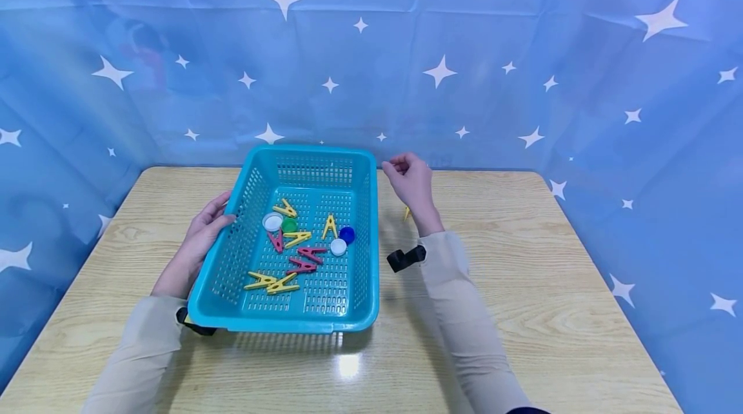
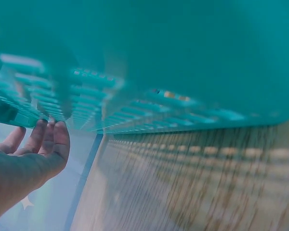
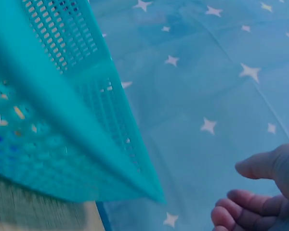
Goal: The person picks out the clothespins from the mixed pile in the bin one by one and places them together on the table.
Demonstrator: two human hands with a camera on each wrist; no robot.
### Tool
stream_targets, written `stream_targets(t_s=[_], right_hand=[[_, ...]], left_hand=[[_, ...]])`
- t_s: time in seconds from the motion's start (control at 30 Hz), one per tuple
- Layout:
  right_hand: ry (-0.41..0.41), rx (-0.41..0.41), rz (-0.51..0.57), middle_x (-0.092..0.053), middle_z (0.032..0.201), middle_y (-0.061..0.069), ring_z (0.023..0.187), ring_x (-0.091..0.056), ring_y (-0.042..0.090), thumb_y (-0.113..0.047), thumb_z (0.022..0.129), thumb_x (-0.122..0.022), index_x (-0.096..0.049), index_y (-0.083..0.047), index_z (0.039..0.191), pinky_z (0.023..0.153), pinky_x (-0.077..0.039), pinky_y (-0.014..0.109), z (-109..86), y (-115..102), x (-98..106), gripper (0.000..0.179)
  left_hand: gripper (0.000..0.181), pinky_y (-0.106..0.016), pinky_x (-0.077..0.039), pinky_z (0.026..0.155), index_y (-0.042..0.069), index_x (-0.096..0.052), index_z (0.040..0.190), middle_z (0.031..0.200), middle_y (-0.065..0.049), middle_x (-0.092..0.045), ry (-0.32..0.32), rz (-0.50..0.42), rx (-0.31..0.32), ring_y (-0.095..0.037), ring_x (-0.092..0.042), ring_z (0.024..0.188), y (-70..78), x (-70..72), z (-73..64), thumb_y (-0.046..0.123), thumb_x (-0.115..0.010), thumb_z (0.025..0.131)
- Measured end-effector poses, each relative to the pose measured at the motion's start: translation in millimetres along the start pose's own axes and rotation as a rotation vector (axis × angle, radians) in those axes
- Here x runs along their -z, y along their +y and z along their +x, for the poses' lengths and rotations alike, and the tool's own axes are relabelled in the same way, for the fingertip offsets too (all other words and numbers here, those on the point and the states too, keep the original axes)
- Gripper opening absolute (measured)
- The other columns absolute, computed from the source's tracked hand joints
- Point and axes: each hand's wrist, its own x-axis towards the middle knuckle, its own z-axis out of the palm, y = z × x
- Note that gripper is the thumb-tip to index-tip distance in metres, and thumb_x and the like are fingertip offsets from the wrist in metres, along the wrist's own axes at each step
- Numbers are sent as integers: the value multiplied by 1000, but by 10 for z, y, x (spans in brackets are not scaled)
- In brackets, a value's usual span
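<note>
A turquoise plastic basket (image 1: pixel 302 324) is held off the table, with a shadow below its near edge. My left hand (image 1: pixel 203 236) grips its left side, thumb over the rim and fingers against the outer wall, as the left wrist view shows. Inside lie yellow clothespins (image 1: pixel 283 285), red clothespins (image 1: pixel 302 266), white caps (image 1: pixel 338 247), a green cap (image 1: pixel 289 225) and a blue cap (image 1: pixel 347 235). My right hand (image 1: pixel 413 185) hovers beside the far right corner, apart from the basket, fingers loosely bent and holding nothing. A small yellow piece (image 1: pixel 407 213) shows beside the right wrist, mostly hidden.
A wooden table (image 1: pixel 522 285) lies beneath the basket and both arms. Blue cloth with white stars (image 1: pixel 406 78) hangs along the back and the sides. Black wrist cameras (image 1: pixel 405 259) are strapped to both sleeves.
</note>
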Motion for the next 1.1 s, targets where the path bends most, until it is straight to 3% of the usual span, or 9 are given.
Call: stream_targets(t_s=[0.43, 0.7, 0.93, 1.1], right_hand=[[-119, 28, -4, -62, 93, 16, 85, -59, 26, -15, 90, -63, -62, 5, 107, 75, -50, 34, 29, -344, -395, 26], [-208, 12, -19, -62, 93, 15, 84, -59, 25, -16, 91, -63, -61, 4, 108, 74, -50, 33, 33, -418, -608, 27], [-256, -48, -117, -62, 93, 11, 81, -59, 22, -20, 90, -64, -61, 0, 108, 73, -50, 33, 22, -411, -807, 28], [-295, -137, -206, -63, 98, 9, 77, -58, 19, -24, 89, -66, -60, -3, 111, 73, -51, 33, 5, -395, -940, 31]], left_hand=[[60, -20, -51, 77, 14, -20, 150, 140, -8, -34, 0, -29, -5, -8, -48, 108, -10, -4, 3, 18, -49, 98], [60, -19, -50, 78, 13, -20, 150, 140, -8, -34, 2, -13, -12, -6, -47, 109, -14, -3, 5, 19, -49, 98], [60, -18, -50, 79, 14, -20, 150, 140, -8, -33, -5, -23, -18, -8, -46, 111, -9, 4, 3, 20, -49, 98], [60, -19, -50, 78, 13, -19, 150, 142, -10, -32, -12, 11, -15, -9, -46, 113, 9, 11, 2, 20, -48, 98]])
